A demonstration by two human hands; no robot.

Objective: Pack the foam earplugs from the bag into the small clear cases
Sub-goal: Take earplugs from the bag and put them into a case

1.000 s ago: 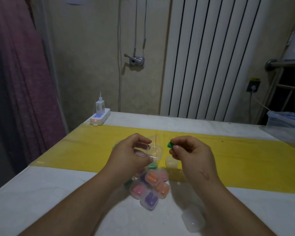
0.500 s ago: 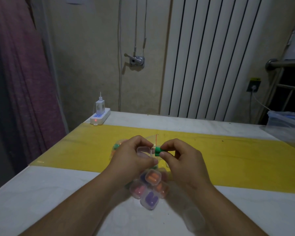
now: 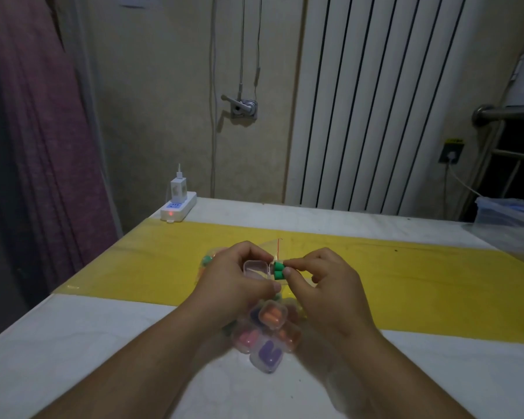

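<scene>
Fingers of my left hand [image 3: 236,285] curl around a small clear case [image 3: 256,267]; just beside, at its 3 o'clock, my right hand [image 3: 324,285] pinches two green earplugs [image 3: 278,270].

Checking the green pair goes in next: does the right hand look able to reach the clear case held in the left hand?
Probably yes. The right hand pinches the green earplugs right beside the clear case in the left hand; nothing shows between them.

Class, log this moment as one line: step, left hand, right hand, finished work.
step: packing | left hand: holds case | right hand: pinches two green earplugs at case edge | finished: filled cases on table
</scene>
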